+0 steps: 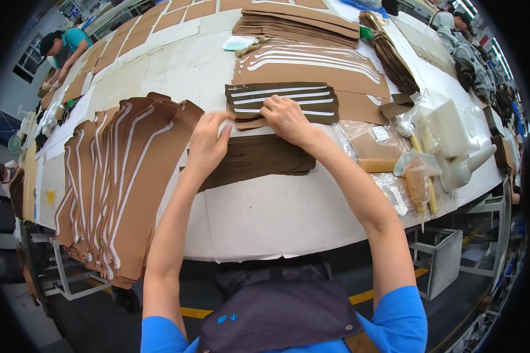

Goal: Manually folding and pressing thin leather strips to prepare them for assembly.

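Note:
Fingers bent and drawn together, my right hand (285, 119) rests at the lower edge of a dark brown flat piece (322, 103) that carries several white strips. Its fingertips meet near the lowest strip; what they pinch is too small to tell. My left hand (209, 144) is just left of that piece, its fingers curled and blurred, with something small and whitish at the fingertips. Below both hands lies a stack of dark brown pieces (256, 159). A tan edge (250, 124) shows under the striped piece.
Fanned tan pieces with white strips (129, 147) overhang the table's left front edge. Beyond my hands are more striped tan pieces (312, 62) and a thick tan stack (300, 26). Plastic bags (374, 141) and a whitish container (456, 129) stand right. A co-worker (70, 47) leans over the far left.

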A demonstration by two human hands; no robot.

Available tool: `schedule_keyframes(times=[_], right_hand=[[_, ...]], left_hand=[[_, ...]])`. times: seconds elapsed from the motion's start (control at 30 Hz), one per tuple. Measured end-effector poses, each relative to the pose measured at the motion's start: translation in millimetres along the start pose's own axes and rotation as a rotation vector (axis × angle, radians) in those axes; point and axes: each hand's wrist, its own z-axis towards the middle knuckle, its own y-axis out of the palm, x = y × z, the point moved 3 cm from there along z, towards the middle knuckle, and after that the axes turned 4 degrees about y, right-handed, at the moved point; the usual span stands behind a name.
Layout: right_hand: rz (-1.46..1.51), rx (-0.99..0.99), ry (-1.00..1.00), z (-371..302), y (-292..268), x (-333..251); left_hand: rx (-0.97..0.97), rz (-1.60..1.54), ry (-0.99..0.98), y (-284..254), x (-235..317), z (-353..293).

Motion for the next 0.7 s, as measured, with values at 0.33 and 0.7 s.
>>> schedule_keyframes(times=[0.33,0.7], right_hand=[[1.015,0.600,0.985,-105,-178,81],[0.489,0.220,0.379,-102,-158,-139]], left_hand=[[-0.099,-0.013,0.041,61,-52,41],[-0.857,-1.089,-0.861,7,59,-57]])
